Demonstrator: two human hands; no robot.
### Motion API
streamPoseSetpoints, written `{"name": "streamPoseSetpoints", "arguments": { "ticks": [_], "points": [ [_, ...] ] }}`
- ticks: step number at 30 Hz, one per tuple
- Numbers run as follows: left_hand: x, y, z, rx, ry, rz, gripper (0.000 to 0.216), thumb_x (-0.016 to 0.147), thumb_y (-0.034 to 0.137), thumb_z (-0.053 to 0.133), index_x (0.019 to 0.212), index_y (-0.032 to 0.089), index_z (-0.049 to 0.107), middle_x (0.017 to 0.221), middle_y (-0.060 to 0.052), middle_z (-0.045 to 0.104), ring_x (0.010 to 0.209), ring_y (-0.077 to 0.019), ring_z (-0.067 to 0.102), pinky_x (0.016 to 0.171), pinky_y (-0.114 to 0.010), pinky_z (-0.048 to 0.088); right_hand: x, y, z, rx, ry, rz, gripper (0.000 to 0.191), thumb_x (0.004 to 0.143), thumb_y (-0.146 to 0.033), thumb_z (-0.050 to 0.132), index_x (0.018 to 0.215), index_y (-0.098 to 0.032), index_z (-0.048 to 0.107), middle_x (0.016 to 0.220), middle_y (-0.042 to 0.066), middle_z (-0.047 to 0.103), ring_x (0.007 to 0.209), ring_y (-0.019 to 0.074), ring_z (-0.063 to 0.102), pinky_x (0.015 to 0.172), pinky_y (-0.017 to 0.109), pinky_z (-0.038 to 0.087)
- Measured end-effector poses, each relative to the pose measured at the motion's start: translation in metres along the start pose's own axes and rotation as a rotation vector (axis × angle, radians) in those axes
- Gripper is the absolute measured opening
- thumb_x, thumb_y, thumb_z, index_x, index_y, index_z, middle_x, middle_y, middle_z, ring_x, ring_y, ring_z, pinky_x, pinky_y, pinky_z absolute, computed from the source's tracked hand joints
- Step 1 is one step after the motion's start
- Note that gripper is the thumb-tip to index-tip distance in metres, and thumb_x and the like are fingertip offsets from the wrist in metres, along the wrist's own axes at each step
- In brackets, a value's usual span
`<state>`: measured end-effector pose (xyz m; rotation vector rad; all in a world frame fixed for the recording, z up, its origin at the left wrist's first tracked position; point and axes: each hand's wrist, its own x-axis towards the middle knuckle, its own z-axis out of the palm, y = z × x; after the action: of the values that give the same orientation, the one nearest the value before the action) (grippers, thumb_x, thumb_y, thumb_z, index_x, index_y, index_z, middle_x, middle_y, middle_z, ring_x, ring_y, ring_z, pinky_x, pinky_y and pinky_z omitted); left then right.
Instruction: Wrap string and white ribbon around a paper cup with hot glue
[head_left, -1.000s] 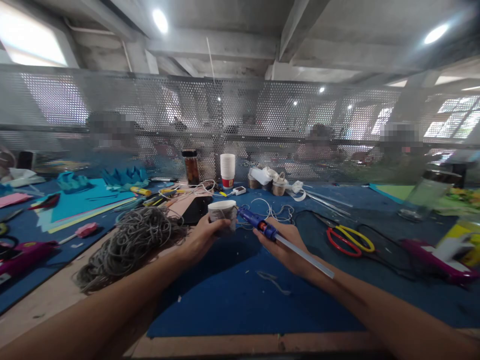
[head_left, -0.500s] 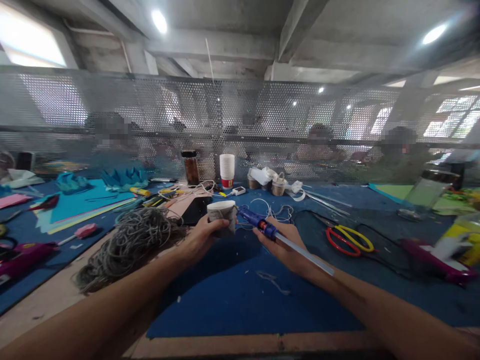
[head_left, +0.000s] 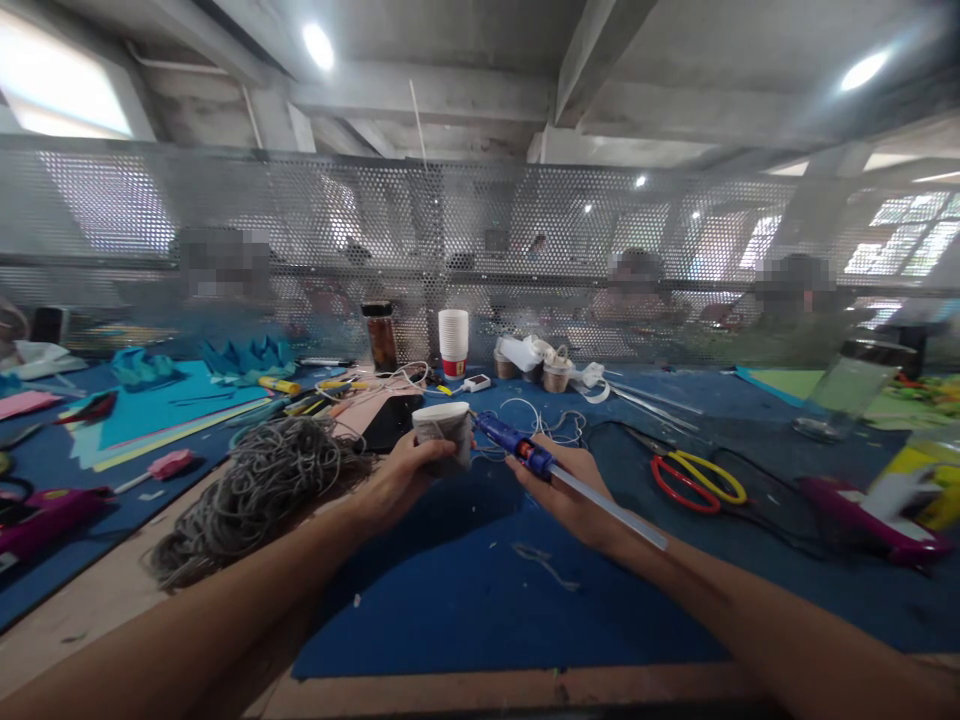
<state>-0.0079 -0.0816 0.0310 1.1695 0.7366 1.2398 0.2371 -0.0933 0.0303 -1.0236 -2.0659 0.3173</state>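
My left hand [head_left: 409, 468] is wrapped round a paper cup [head_left: 441, 430], its pale rim up and its sides greyish, tilted slightly. In my right hand [head_left: 574, 485] is a blue hot glue gun [head_left: 521, 445], its nozzle touching or almost touching the cup's right side. A long clear glue stick [head_left: 611, 508] sticks out of the gun's back, towards my forearm. The fingers under the gun's grip are partly hidden. Left of the cup lies a loose heap of grey cord [head_left: 262, 490].
Red-and-yellow-handled scissors [head_left: 697, 480] and a purple glue gun [head_left: 874, 520] lie to the right. Behind stand stacked paper cups [head_left: 454, 343], a dark jar [head_left: 379, 338] and small wrapped cups [head_left: 556, 370]. Blue paper [head_left: 165, 405] lies left. A perforated screen [head_left: 510, 220] closes the back.
Hardly anything differs. Both hands keep their places, with the cup and the glue gun held almost as before; the view has shifted very slightly.
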Motion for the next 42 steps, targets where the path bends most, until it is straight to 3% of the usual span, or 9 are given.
{"name": "streamPoseSetpoints", "arguments": {
  "ticks": [9,19,34,42],
  "points": [
    [-0.0035,0.003,0.0027,-0.039,-0.026,-0.025,0.033,0.074,0.026,0.076,0.105,0.015,0.071,0.1,-0.009,0.073,0.093,-0.0244,0.068,0.085,-0.038,0.055,0.0009,0.0014,0.0013,-0.022,0.009,0.005,0.028,0.099,-0.047,0.055,0.085,-0.023,0.058,0.07,-0.001,0.063,0.059,0.014,0.058,0.058,0.023,0.037],
    [-0.0009,0.0,-0.0011,-0.034,-0.061,-0.035,0.034,0.078,0.027,0.073,0.109,0.013,0.07,0.105,-0.012,0.074,0.097,-0.0253,0.068,0.09,-0.038,0.054,0.0009,-0.0026,-0.0008,0.0,0.005,0.009,0.03,0.099,-0.047,0.055,0.082,-0.023,0.056,0.067,-0.002,0.059,0.057,0.014,0.056,0.056,0.023,0.036],
    [-0.0014,-0.0013,-0.0006,-0.058,0.007,-0.051,0.037,0.075,0.023,0.076,0.11,0.014,0.07,0.103,-0.01,0.075,0.094,-0.0237,0.07,0.09,-0.039,0.055,-0.0006,-0.0026,-0.0013,0.03,-0.038,-0.001,0.029,0.098,-0.044,0.057,0.08,-0.023,0.052,0.064,-0.004,0.055,0.056,0.0126,0.051,0.055,0.023,0.034],
    [-0.0001,-0.0049,-0.0042,-0.004,0.017,-0.024,0.038,0.077,0.025,0.076,0.113,0.016,0.07,0.104,-0.009,0.076,0.096,-0.0242,0.071,0.089,-0.036,0.054,-0.0006,-0.0045,-0.0024,-0.007,-0.068,-0.037,0.029,0.099,-0.048,0.053,0.083,-0.024,0.054,0.069,-0.001,0.062,0.058,0.0148,0.057,0.057,0.023,0.037]
  ]
}}
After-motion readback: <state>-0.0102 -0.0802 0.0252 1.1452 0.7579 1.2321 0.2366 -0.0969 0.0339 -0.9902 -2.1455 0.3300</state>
